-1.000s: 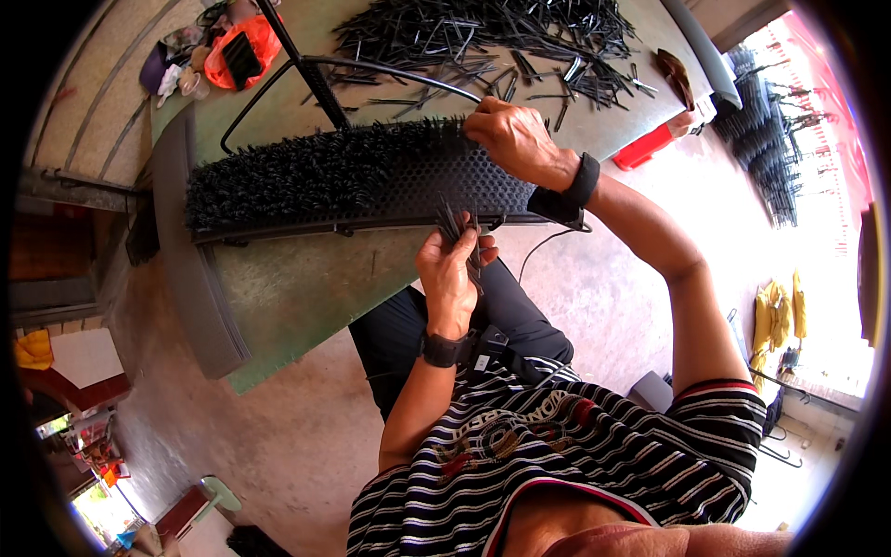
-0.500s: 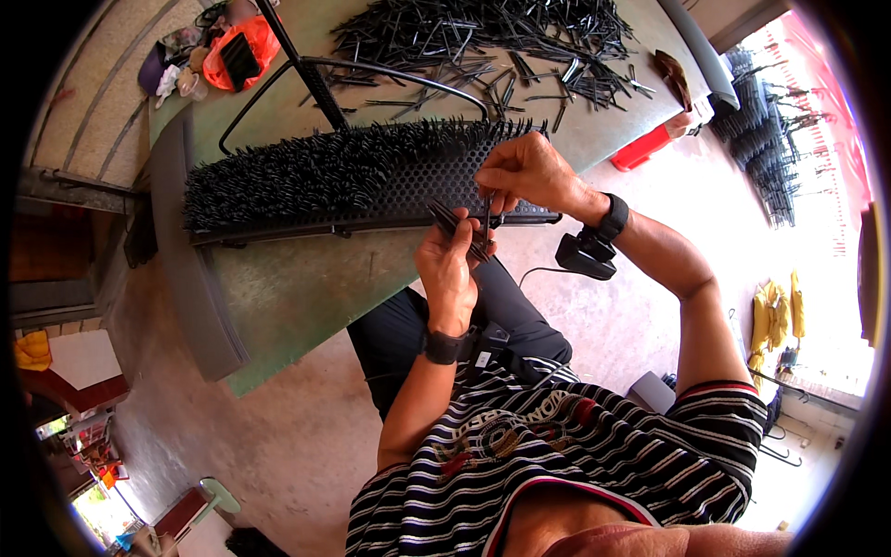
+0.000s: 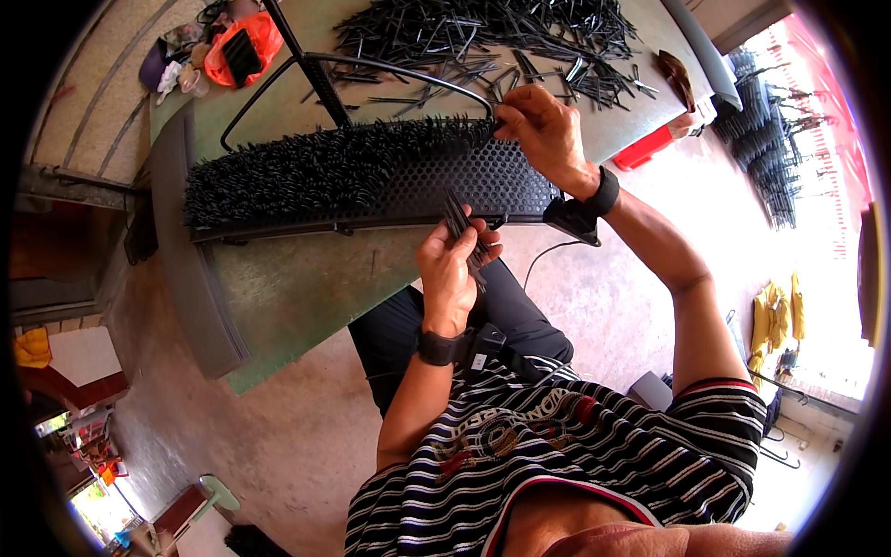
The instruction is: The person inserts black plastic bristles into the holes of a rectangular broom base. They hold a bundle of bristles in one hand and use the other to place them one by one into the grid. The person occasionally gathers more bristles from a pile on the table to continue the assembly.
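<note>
A long black perforated panel (image 3: 436,190) lies across the table in front of me. Dense black bristle-like strips (image 3: 278,181) stand up from its left part and along its far edge; bare holes show toward the right. In my left hand (image 3: 450,265), just off the panel's near edge, a small bundle of thin black strips (image 3: 456,216) is gripped between thumb and fingers. My right hand (image 3: 543,130) is at the panel's far right edge, beside the bent black rod (image 3: 399,68). Its thumb and fingertips are pinched together; what they hold is too small to make out.
A large heap of loose black strips (image 3: 483,28) covers the far side of the green table (image 3: 316,297). An orange bag with a dark phone-like object (image 3: 241,58) lies at far left. A red box (image 3: 640,147) sits beyond the right edge. Dark stacked pieces (image 3: 766,139) stand farther right.
My right hand has moved away from the bundle, up to the panel's far edge. My left hand stays near the near edge, with the bundle shifted slightly right.
</note>
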Action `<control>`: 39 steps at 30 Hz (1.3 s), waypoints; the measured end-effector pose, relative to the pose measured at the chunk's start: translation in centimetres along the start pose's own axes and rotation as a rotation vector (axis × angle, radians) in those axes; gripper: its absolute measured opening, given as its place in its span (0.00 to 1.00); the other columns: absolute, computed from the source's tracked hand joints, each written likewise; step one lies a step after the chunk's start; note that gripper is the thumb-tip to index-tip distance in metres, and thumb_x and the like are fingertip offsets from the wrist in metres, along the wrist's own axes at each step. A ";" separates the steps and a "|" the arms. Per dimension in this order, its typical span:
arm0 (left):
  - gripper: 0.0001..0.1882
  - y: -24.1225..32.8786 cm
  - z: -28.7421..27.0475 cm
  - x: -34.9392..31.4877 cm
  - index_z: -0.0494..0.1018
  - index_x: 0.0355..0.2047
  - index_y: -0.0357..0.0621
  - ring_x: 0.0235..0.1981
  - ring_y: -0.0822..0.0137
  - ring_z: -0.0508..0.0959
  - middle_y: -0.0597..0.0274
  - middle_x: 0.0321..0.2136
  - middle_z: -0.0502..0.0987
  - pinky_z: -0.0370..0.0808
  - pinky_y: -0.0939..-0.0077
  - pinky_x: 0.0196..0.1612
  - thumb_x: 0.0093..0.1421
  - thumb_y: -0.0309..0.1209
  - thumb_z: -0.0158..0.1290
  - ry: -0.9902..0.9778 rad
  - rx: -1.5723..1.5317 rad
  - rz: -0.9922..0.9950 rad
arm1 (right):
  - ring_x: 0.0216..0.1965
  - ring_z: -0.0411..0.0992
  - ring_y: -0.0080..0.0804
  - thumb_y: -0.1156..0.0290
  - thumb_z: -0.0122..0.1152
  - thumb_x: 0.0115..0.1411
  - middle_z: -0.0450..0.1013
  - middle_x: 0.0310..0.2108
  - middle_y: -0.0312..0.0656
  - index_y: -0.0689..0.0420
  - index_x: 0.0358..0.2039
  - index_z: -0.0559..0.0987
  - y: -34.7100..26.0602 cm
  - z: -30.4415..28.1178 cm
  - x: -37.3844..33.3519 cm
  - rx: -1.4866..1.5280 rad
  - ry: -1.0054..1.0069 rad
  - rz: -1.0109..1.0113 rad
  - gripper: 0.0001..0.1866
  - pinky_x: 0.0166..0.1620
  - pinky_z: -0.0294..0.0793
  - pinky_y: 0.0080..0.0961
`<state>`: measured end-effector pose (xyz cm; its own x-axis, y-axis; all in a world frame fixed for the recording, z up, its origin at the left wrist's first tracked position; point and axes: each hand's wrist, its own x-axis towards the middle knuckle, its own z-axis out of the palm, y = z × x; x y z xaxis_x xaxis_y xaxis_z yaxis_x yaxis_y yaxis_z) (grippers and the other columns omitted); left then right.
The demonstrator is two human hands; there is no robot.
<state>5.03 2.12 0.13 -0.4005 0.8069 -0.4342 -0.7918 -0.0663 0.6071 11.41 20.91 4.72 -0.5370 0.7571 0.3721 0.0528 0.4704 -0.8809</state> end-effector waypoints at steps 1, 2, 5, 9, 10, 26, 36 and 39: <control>0.13 0.0 0.0 0.0 0.70 0.46 0.37 0.31 0.65 0.78 0.60 0.33 0.75 0.79 0.69 0.33 0.60 0.21 0.46 0.010 0.029 -0.011 | 0.24 0.77 0.24 0.74 0.56 0.58 0.76 0.23 0.41 0.63 0.32 0.74 0.1 0.1 0.0 -0.026 -0.015 -0.001 0.05 0.25 0.73 0.16; 0.13 0.1 0.0 0.0 0.70 0.46 0.37 0.31 0.65 0.78 0.60 0.33 0.75 0.79 0.69 0.33 0.60 0.21 0.46 0.009 0.035 -0.022 | 0.24 0.77 0.24 0.74 0.56 0.58 0.76 0.23 0.41 0.63 0.32 0.74 0.2 0.1 0.0 -0.051 -0.030 0.000 0.05 0.26 0.73 0.17; 0.13 0.3 0.0 -0.1 0.70 0.46 0.37 0.30 0.66 0.77 0.59 0.34 0.75 0.79 0.69 0.32 0.60 0.22 0.46 0.004 0.046 -0.048 | 0.24 0.77 0.25 0.75 0.57 0.58 0.76 0.23 0.41 0.62 0.32 0.74 0.6 0.4 0.0 -0.086 -0.049 -0.011 0.04 0.26 0.73 0.18; 0.14 0.2 -0.1 0.0 0.70 0.47 0.36 0.29 0.66 0.77 0.59 0.34 0.75 0.79 0.70 0.32 0.60 0.22 0.46 -0.027 0.019 -0.081 | 0.26 0.77 0.26 0.77 0.57 0.57 0.75 0.26 0.42 0.64 0.33 0.74 1.1 0.6 -0.1 -0.225 -0.182 -0.073 0.05 0.27 0.75 0.20; 0.14 0.1 -0.2 0.0 0.70 0.47 0.36 0.29 0.66 0.77 0.59 0.34 0.75 0.79 0.70 0.32 0.60 0.22 0.46 -0.038 0.008 -0.092 | 0.25 0.76 0.28 0.77 0.58 0.56 0.75 0.26 0.42 0.64 0.33 0.75 1.4 0.6 0.1 -0.331 -0.218 -0.214 0.05 0.26 0.74 0.23; 0.27 -0.2 0.9 -1.5 0.55 0.61 0.46 0.26 0.59 0.75 0.51 0.29 0.73 0.73 0.69 0.28 0.60 0.21 0.43 -0.278 0.059 -0.216 | 0.35 0.72 0.42 0.69 0.56 0.48 0.70 0.33 0.46 0.66 0.41 0.71 -1.3 -2.7 -5.4 -0.613 -0.900 -1.156 0.19 0.41 0.73 0.34; 0.22 2.0 0.5 -0.9 0.65 0.53 0.43 0.33 0.64 0.77 0.57 0.35 0.76 0.75 0.72 0.38 0.62 0.42 0.48 -0.249 0.464 0.076 | 0.22 0.77 0.34 0.77 0.50 0.58 0.75 0.20 0.47 0.68 0.32 0.72 -2.9 -2.7 -7.6 0.044 -0.802 0.277 0.06 0.27 0.76 0.25; 0.10 0.6 1.7 0.8 0.71 0.41 0.41 0.19 0.70 0.73 0.62 0.26 0.74 0.72 0.76 0.21 0.63 0.32 0.48 -0.333 0.173 -0.001 | 0.24 0.77 0.29 0.73 0.53 0.57 0.76 0.21 0.44 0.70 0.29 0.74 -3.7 -1.1 -7.8 0.275 -0.723 0.609 0.10 0.28 0.77 0.20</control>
<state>5.02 3.69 1.30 -0.2055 0.9554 -0.2121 -0.6911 0.0118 0.7226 16.30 13.78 5.46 -0.8734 0.3325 -0.3558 0.3427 -0.0995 -0.9342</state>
